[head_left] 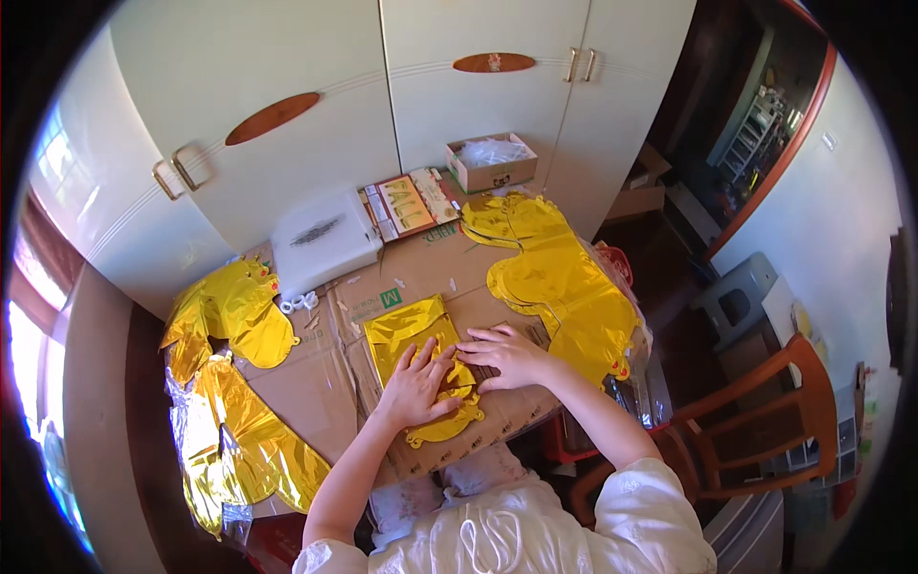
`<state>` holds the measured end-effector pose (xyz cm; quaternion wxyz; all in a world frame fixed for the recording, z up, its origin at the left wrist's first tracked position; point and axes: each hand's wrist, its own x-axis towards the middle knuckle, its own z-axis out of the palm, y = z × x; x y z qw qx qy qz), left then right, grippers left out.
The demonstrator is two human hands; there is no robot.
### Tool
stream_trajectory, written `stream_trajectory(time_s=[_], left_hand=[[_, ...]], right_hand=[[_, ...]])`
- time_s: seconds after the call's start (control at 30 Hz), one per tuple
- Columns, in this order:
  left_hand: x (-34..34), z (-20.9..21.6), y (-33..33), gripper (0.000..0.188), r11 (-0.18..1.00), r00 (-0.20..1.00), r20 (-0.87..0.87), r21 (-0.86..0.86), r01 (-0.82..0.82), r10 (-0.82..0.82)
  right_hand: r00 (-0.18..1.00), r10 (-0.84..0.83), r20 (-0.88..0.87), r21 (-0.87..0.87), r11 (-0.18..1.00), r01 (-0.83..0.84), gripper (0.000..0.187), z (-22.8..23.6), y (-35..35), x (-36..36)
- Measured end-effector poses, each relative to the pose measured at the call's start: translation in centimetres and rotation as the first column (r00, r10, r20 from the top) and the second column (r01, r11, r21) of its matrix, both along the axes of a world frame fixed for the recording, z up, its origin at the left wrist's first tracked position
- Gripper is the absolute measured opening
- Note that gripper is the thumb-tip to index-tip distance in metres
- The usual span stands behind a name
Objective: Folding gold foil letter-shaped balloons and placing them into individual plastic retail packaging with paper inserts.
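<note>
A flat gold foil balloon (406, 330), folded into a rough rectangle, lies on the cardboard in front of me. My left hand (418, 383) rests palm down on its lower part, fingers spread over the foil. Beside it, my right hand (505, 357) reaches in from the right with fingers stretched out, its fingertips at the foil's right edge and close to the left fingers. A curled, tabbed end (445, 428) of the foil shows below my left hand. Parts of the foil under both hands are hidden.
More uninflated gold foil balloons lie at the right (564, 287), the far left (234, 311) and near left (244, 445). Along the back stand a white box (325, 239), a printed package (406, 206) and a carton (492, 172) of clear plastic pieces. A wooden chair (755, 421) stands right.
</note>
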<state>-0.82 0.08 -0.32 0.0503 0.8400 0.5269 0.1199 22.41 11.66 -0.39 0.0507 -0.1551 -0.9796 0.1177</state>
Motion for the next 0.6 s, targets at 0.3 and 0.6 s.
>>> stream_trajectory(time_s=[0.3,0.6], left_hand=[[-2.2,2.8,-1.3,0.031,1.0,0.989,0.15,0.021,-0.022,0.019],[-10.2,3.6,-9.2,0.038,0.926,0.93,0.013,-0.09,-0.366,0.369]], right_hand=[[1.0,0.001,0.006,-0.006,1.0,-0.001,0.068,1.7,-0.5,-0.4],[1.0,0.019,-0.019,-0.038,0.999,-0.02,0.078,1.2,-0.5,-0.3]])
